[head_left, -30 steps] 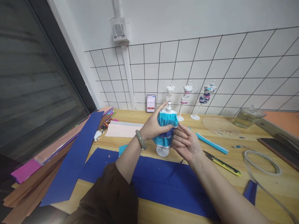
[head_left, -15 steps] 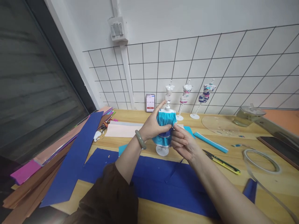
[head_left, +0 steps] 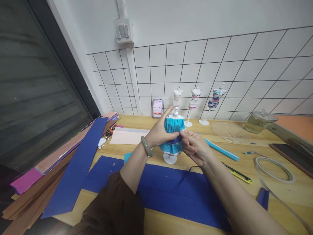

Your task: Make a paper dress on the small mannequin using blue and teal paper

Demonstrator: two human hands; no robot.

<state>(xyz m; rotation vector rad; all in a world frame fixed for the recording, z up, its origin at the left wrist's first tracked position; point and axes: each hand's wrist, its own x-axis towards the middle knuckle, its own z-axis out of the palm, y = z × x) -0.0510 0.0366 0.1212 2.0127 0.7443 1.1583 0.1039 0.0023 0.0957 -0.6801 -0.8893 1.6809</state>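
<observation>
A small white dress form (head_left: 175, 112) stands upright in front of me, wearing a pleated turquoise dress (head_left: 174, 124) with a dark blue waistband. My left hand (head_left: 160, 132) is wrapped round the form's left side, its thumb across the front at the waist. At the right edge of the dress my right hand (head_left: 193, 143) pinches the turquoise material between thumb and forefinger, the other fingers curled. The form's round white base (head_left: 169, 159) shows below the skirt. Dark blue crepe paper (head_left: 168, 189) lies flat under my forearms.
Behind stand three more mini dress forms (head_left: 195, 98) and a phone (head_left: 157, 108) against the wall. To the right lie a rolled turquoise strip (head_left: 222, 150), a yellow cutter knife (head_left: 241, 177), a tape roll (head_left: 274, 169) and a lidded glass pot (head_left: 260, 120). Folded papers (head_left: 73, 166) are piled left.
My right hand has shifted slightly, its fingers still at the dress's right edge, and its forearm now covers more of the cutter knife. The left hand stays around the form.
</observation>
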